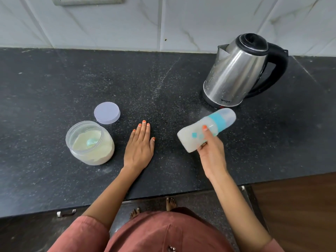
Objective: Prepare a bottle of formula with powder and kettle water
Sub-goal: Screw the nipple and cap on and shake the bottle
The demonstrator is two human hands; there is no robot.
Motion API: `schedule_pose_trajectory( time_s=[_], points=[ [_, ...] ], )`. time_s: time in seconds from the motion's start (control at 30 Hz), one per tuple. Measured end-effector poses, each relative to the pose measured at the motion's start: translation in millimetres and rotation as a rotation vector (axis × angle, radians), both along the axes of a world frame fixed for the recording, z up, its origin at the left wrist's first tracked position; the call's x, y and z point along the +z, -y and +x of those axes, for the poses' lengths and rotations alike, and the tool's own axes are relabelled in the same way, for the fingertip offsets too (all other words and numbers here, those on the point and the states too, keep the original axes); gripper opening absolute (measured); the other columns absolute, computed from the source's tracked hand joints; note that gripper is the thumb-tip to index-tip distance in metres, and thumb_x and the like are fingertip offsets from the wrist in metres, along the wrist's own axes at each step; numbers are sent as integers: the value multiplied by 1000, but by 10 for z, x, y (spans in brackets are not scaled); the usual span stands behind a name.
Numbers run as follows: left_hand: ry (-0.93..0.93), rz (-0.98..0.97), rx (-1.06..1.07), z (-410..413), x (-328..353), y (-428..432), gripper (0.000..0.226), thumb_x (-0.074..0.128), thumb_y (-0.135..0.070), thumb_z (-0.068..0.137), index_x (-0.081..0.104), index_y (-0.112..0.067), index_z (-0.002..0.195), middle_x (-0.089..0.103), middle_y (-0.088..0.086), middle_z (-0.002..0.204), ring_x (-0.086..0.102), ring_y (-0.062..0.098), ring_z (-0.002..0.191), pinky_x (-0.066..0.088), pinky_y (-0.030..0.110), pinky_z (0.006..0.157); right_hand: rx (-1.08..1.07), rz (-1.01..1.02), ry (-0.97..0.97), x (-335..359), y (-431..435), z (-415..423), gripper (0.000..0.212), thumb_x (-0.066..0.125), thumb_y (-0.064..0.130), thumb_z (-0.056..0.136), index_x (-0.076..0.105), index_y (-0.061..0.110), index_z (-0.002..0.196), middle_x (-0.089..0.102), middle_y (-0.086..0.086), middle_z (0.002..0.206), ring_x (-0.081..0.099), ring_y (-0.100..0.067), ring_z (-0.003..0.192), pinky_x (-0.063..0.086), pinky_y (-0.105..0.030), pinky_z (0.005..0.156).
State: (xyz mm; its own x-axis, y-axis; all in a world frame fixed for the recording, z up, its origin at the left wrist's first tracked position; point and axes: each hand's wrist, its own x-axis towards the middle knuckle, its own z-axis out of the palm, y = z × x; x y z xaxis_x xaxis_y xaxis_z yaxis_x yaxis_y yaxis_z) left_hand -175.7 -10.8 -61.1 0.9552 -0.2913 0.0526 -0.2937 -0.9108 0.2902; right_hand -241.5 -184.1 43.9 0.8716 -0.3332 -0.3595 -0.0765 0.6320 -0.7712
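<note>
Fingers and thumb of the right hand (211,151) curl round the lower body of a clear plastic baby bottle (190,139) with a teal collar and a see-through cap. The hand holds it above the worktop, tilted, with the capped end pointing up and away toward the kettle. The bottle looks milky white inside and its outline is blurred. The left hand (139,146) lies palm down on the black speckled stone counter (163,79), fingers straight and together, holding nothing. Just to its left stands an open round clear plastic jar (85,122) of pale powder with a teal scoop (91,142) sunk in it. The jar's pale lilac round lid (107,113) lies flat just behind. A stainless steel electric kettle (236,70) with a black handle and a closed black lid stands beyond the bottle, near the white marbled wall tiles (181,20).
</note>
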Motion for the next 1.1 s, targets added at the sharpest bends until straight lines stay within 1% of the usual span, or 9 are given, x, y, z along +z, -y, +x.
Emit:
schedule_pose_trajectory(
  time_s=[0.13, 0.3, 0.47, 0.53, 0.63, 0.8, 0.87, 0.97, 1.1],
  points=[
    [-2, -4, 1, 7, 11, 1, 70, -3, -44, 87, 11, -6, 145, 10, 9, 155, 8, 20, 143, -3, 28, 111, 362, -350, 4, 40, -40, -183, 37, 79, 16, 50, 67, 17, 84, 74, 6, 80, 68, -11, 82, 56, -23, 72],
    [10, -7, -1, -3, -4, 1, 72, -4, -43, 86, 15, -5, 144, 13, 11, 154, 11, 22, 143, -1, 28, 111, -9, 4, 44, 48, 35, 47, 16, 59, 16, 78, 62, 19, 93, 73, 9, 82, 67, -5, 82, 56, -22, 72],
    [-3, 0, 0, 8, 2, -3, 65, 2, -43, 92, 11, -6, 145, 10, 9, 155, 7, 20, 143, -3, 28, 111, 309, -256, -42, 35, -85, -112, 21, 74, 15, 59, 68, 17, 79, 73, 7, 75, 67, -9, 77, 56, -23, 67],
    [8, -3, 1, 2, 4, 0, 70, -2, -44, 88, 12, -6, 145, 10, 9, 155, 8, 20, 143, -3, 28, 111, 202, -139, -9, 58, -26, -45, 20, 71, 22, 59, 71, 16, 78, 74, 6, 78, 68, -7, 77, 57, -23, 68],
    [12, -9, -2, 1, -11, -1, 73, -6, -44, 85, 13, -6, 145, 11, 9, 155, 9, 20, 143, -2, 28, 111, -39, 90, 39, 62, 47, 80, 17, 61, 23, 77, 63, 19, 94, 74, 8, 83, 68, -5, 80, 57, -24, 71],
    [-7, -14, 4, 7, 8, -2, 55, 13, -36, 99, 11, -6, 145, 9, 9, 155, 6, 20, 143, -2, 29, 113, 337, -229, -42, -4, -47, -104, 24, 82, 21, 56, 73, 19, 78, 74, 5, 79, 67, -10, 80, 55, -24, 71],
    [-14, -19, 5, 4, 5, 1, 53, 16, -34, 100, 10, -6, 145, 8, 8, 155, 6, 19, 143, -2, 29, 113, 276, -178, -9, 6, 13, -63, 34, 85, 31, 50, 74, 20, 81, 74, 2, 86, 67, -12, 85, 55, -26, 74],
    [-4, -9, 4, -7, 14, -1, 62, 4, -40, 94, 11, -6, 145, 8, 8, 155, 6, 19, 143, -3, 28, 112, -20, 85, 19, 29, 94, 65, 19, 63, 24, 78, 64, 18, 96, 73, 4, 87, 67, -11, 87, 58, -26, 72],
    [-15, -12, 1, 1, 13, -4, 59, 11, -35, 94, 10, -6, 145, 8, 8, 155, 6, 19, 143, -4, 27, 111, 255, -209, -25, 48, -45, -62, 19, 63, 17, 69, 64, 16, 88, 74, 6, 78, 68, -8, 78, 57, -26, 72]
  ],
)
